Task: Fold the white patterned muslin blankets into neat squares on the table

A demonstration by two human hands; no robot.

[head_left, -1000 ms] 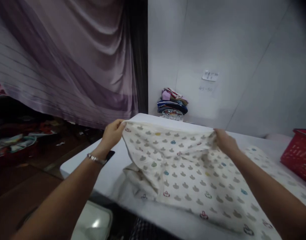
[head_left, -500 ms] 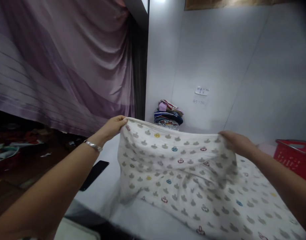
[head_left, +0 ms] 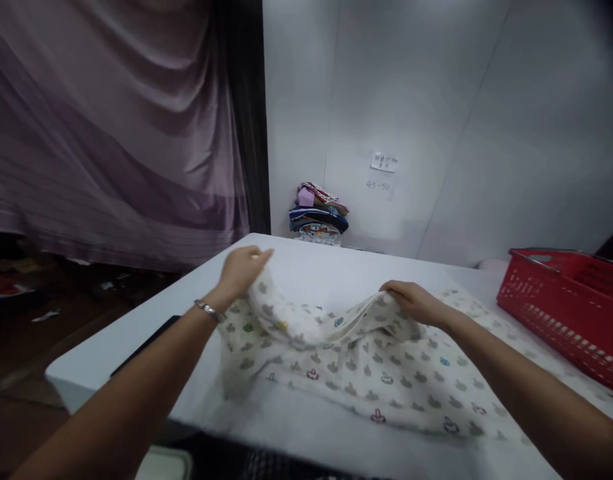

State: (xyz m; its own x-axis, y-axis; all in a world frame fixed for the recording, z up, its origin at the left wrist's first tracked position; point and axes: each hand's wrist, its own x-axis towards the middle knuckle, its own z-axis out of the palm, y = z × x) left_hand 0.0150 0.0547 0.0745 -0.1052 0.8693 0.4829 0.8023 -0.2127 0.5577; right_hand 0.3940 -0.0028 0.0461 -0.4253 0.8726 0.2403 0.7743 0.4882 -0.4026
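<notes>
A thin white cloth (head_left: 346, 367) with grey, red, yellow and blue printed motifs spreads over the white table (head_left: 206, 273). Its far edge is lifted and sags between my two hands. My left hand (head_left: 243, 270), with a silver bracelet at the wrist, pinches the cloth's left corner. The edge farther right is gripped between the thumb and fingers of my right hand (head_left: 411, 301). The near part of the cloth lies in loose folds, and its right end runs under my right forearm toward the basket.
A red plastic basket (head_left: 561, 307) stands at the table's right. Folded fabrics (head_left: 319, 212) are stacked against the white wall, left of a paper label (head_left: 383, 162). A dark flat object (head_left: 146, 343) lies by my left forearm. A purple curtain (head_left: 161, 133) hangs at left.
The stretched edge of the cloth has slackened and dropped into a curve as my hands came closer together. The view has turned right, bringing more of the red basket into sight.
</notes>
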